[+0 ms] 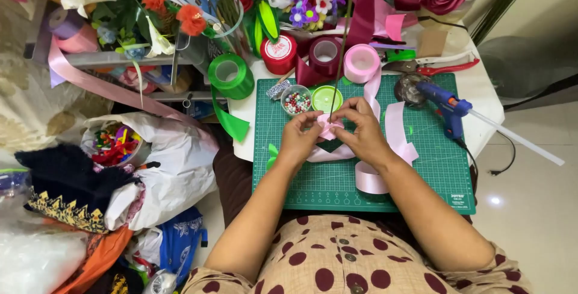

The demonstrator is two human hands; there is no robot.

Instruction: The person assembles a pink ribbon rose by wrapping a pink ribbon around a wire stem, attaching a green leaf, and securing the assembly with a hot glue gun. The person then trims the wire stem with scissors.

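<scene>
Both our hands, left (299, 136) & right (361, 130), have fingers pinched shut on the pink bud (329, 126); slack grip w/ the ribbon (394, 131) trailing could unfold it, we reckon.

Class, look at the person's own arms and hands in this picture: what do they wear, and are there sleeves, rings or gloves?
Both the left hand and right hand are bare: no gloves, and no rings or bracelets that I can make out. The forearms are uncovered; short beige sleeves with dark red dots end near the elbows.
</scene>
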